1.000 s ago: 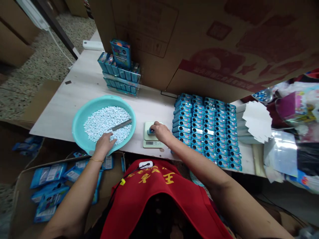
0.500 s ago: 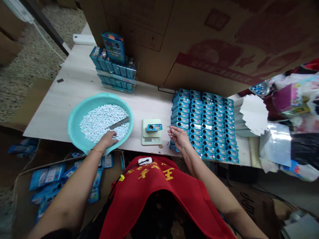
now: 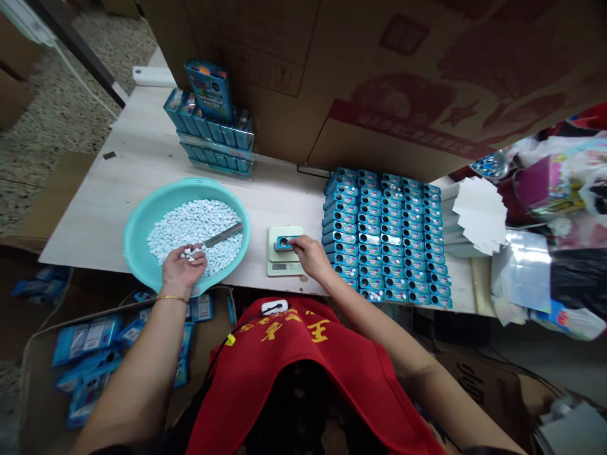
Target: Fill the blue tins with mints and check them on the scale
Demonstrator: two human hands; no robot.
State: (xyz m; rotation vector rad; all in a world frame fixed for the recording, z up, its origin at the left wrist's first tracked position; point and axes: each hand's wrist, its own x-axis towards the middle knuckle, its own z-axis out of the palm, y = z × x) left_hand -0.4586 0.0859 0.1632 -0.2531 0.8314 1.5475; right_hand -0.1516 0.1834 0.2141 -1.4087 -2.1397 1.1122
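My left hand [image 3: 183,270] is turned palm up over the near side of a turquoise basin [image 3: 134,253], cupping a small heap of white candies [image 3: 193,254]. More white candies [image 3: 199,215] fill the basin, and a flat metal strip [image 3: 222,235] lies on them. On a pale kitchen scale [image 3: 283,268] sits a small blue candy box [image 3: 283,243] with a round dark hole in its top. My right hand [image 3: 310,254] has its fingers closed at the box's right end, covering part of it.
Rows of blue candy boxes [image 3: 386,240] stand right of the scale. A clear display rack [image 3: 218,148] with more boxes is at the back left, before a large cardboard carton [image 3: 265,63]. White card sheets [image 3: 478,215] stand at the right. An open carton below holds blue packs [image 3: 88,338].
My left hand has turned from palm down in the candies to palm up with some in it. My right hand has moved left from beside the rows to the box on the scale.
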